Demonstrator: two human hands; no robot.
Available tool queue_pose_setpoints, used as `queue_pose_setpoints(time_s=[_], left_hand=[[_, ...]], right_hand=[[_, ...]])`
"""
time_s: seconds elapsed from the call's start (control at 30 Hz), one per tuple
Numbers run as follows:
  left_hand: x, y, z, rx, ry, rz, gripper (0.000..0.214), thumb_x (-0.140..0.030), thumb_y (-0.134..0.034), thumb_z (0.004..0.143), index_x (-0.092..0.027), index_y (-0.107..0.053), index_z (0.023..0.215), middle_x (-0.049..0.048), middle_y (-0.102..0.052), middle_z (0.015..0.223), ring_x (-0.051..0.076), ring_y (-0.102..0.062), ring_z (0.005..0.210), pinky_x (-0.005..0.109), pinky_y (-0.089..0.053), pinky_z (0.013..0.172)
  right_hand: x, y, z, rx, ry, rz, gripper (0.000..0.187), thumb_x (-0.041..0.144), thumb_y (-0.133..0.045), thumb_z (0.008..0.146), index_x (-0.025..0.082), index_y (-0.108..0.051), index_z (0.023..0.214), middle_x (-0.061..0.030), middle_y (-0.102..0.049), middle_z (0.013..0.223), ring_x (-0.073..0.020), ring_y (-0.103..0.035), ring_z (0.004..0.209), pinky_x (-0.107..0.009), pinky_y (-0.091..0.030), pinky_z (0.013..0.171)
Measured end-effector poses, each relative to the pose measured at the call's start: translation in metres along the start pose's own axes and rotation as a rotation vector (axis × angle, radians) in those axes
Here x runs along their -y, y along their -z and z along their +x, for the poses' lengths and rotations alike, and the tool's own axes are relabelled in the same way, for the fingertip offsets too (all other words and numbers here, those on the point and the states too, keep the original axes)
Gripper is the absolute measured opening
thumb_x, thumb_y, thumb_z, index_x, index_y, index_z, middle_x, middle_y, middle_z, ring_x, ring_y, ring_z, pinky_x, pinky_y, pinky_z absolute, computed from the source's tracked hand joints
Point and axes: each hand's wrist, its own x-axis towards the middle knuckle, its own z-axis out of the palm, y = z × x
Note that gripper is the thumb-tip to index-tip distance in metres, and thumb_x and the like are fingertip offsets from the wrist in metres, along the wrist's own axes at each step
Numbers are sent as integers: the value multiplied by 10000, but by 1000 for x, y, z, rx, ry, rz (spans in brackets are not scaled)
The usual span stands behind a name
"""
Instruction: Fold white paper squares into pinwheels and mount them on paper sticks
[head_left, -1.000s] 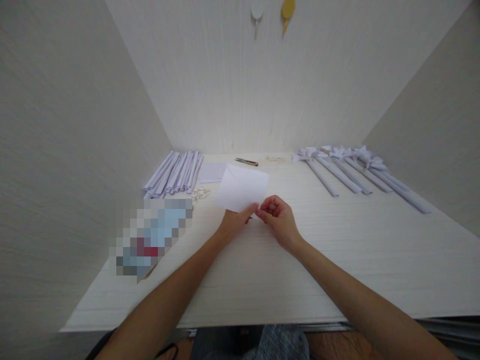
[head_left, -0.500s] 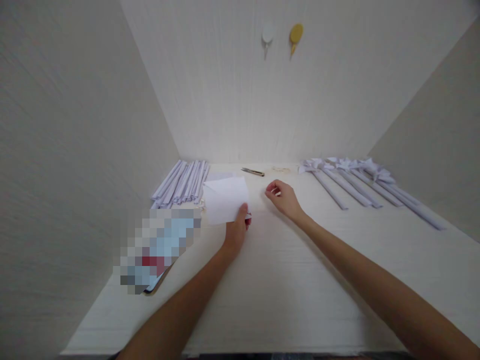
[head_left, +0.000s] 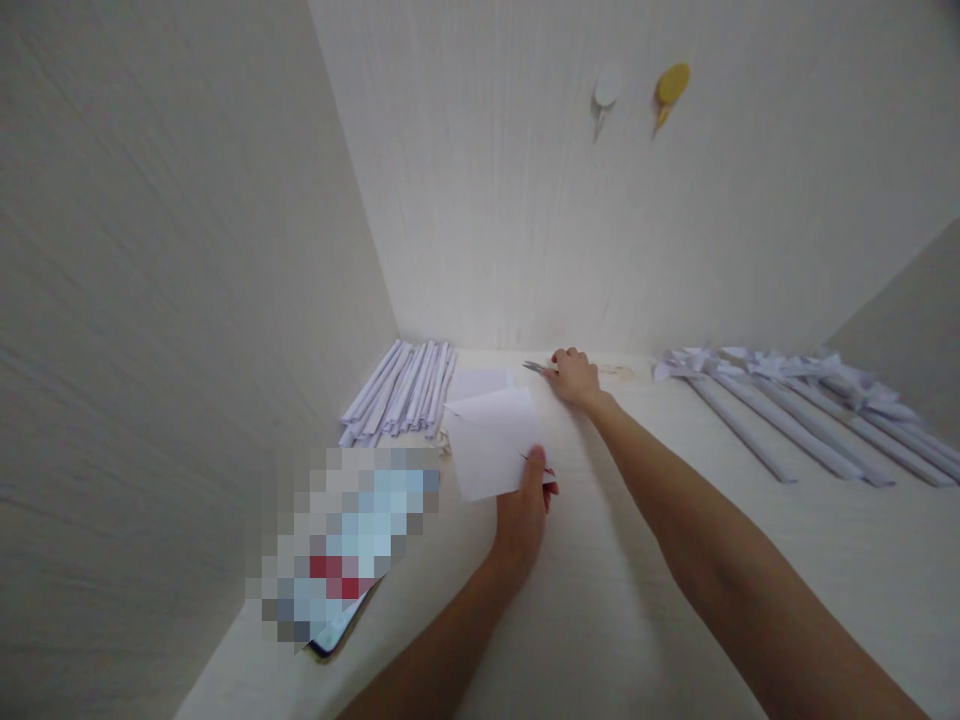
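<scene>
My left hand (head_left: 521,520) pinches a square white sheet of paper (head_left: 487,440) at its lower right, thumb on top and fingers underneath. Short dark lines show at the sheet's upper left corner and beside the thumb. At the back of the table, my right hand (head_left: 576,380) is closed over a pair of thread snips (head_left: 534,367). Only the blades stick out to the left; the handle is hidden by the fingers. Behind the held sheet, another piece of paper (head_left: 476,381) lies flat on the table.
Several rolled paper sticks (head_left: 409,390) lie in a bundle at the back left. To the right are several paper sticks with folded paper tops (head_left: 780,425). A blurred phone (head_left: 337,630) lies at the left. Two hooks, one white (head_left: 606,88) and one yellow (head_left: 673,83), hang on the wall.
My right hand has reached back to the thread snips and closed over them. The left hand still holds the sheet. The whole view has shifted, so things appear farther right and lower.
</scene>
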Motion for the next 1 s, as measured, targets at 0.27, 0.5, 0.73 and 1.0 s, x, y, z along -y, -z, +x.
queue_pose_setpoints(time_s=[0.27,0.5,0.73,1.0], left_hand=[[1,-3,3,0,9,12,418,-558,-606,560,-162,-476,542,-29,-456,479,55,-404,410,193,-286,392],[4,-2,4,9,-11,53,438,-580,-590,547,-167,-454,488,-32,-439,432,51,-373,375,199,-280,380],[4,-2,2,30,-50,70,407,-537,-592,575,-168,-452,479,-39,-430,409,46,-358,359,195,-273,375],[2,-1,1,23,-57,29,324,-445,-590,610,-158,-468,520,-45,-453,440,42,-387,364,183,-269,370]], right_hand=[[6,-5,7,55,-22,31,267,280,-448,830,101,-545,1003,-181,-520,1108,-276,-460,1040,-376,-381,777],[8,-8,3,47,-74,53,310,249,-436,837,36,-528,1044,-245,-523,1079,-298,-474,1030,-398,-386,776],[12,-2,-15,7,26,165,262,66,-332,833,86,-572,936,-208,-545,1082,-244,-468,1052,-336,-375,833],[3,29,-29,-23,-124,487,176,196,-302,868,128,-464,870,-140,-633,741,-185,-601,683,-294,-437,643]])
